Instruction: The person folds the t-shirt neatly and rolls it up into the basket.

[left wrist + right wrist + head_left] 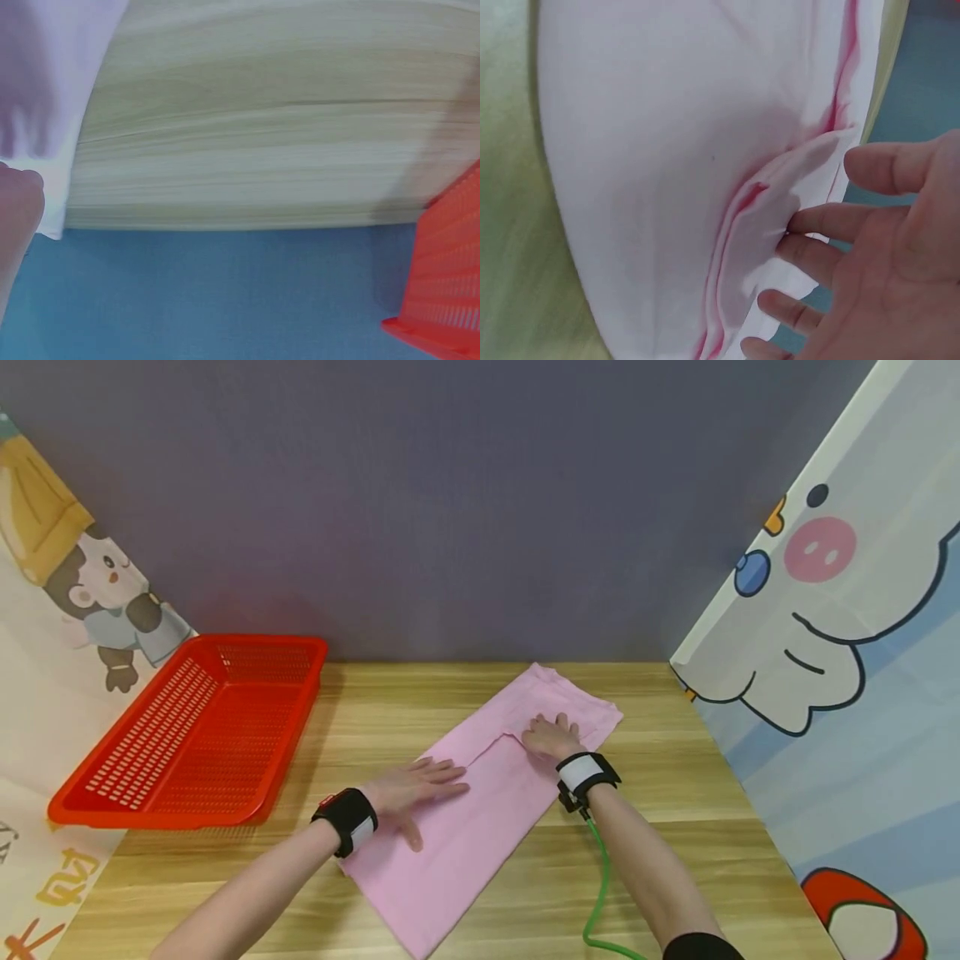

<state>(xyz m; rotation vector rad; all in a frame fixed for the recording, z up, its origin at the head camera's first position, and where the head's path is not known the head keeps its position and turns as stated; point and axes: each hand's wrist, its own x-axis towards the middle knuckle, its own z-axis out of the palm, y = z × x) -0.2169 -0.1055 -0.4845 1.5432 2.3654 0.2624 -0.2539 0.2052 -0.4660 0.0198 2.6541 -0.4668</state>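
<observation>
Smoothing the folded pink cloth [465,847], which lies slantwise on the bench [675,852], probably wants light, flat pressure worked outward from the rippled edge. The left hand [410,792] rests on its left side, fingers straight and spread, gripping nothing; the right hand [553,740], fingers parted and likewise gripping nothing, touches the far part. Steadying one side while easing the other should avoid fresh creases.

The wood-grained surface [697,777] bears a folded pink cloth [465,852] mid-frame and a red basket [232,727] at left.
</observation>
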